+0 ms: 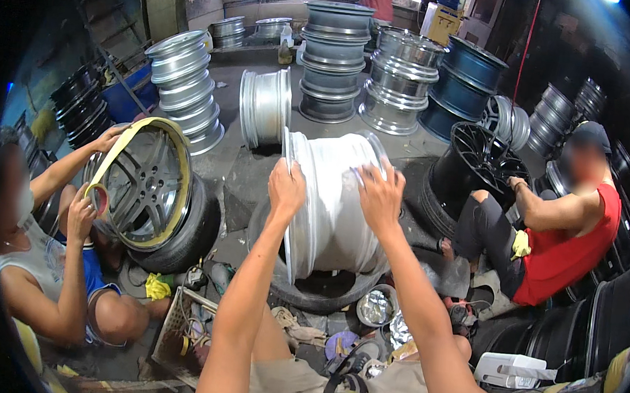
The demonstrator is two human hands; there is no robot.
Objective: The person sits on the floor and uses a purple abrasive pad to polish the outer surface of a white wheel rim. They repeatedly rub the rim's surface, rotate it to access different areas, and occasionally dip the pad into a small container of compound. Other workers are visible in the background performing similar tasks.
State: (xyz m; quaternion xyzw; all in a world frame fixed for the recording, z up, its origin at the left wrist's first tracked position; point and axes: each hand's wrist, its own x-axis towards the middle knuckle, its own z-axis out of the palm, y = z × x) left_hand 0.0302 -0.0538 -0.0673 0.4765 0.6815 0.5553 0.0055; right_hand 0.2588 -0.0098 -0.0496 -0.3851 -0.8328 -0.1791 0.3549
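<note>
Nearest us, two bare forearms point(242, 301) lead up to the silver rim point(332, 216), our landmark, which stands on edge over a flat tyre point(308, 296). Far to the rim's left we note a seated co-worker point(44, 251), whose hands touch a spoked wheel point(148, 185) edged with yellow tape point(181, 158); behind this wheel rises a stack point(184, 89) of silver rims. Below and left of the rim lies a crate point(178, 326).

At the rim's left edge, our left hand point(286, 187) has its fingers curled over the flange. We read the rim's axis as running roughly left to right, from one hand to the other; it lies directly between them, neither being nearer. On its upper right side, our right hand point(381, 194) touches with fingers spread and bent; we cannot tell whether they grip.

Just right of the rim's base sits a can point(376, 308). Farther right we find a black wheel point(471, 163), then a second co-worker point(571, 240) in red, facing it.
</note>
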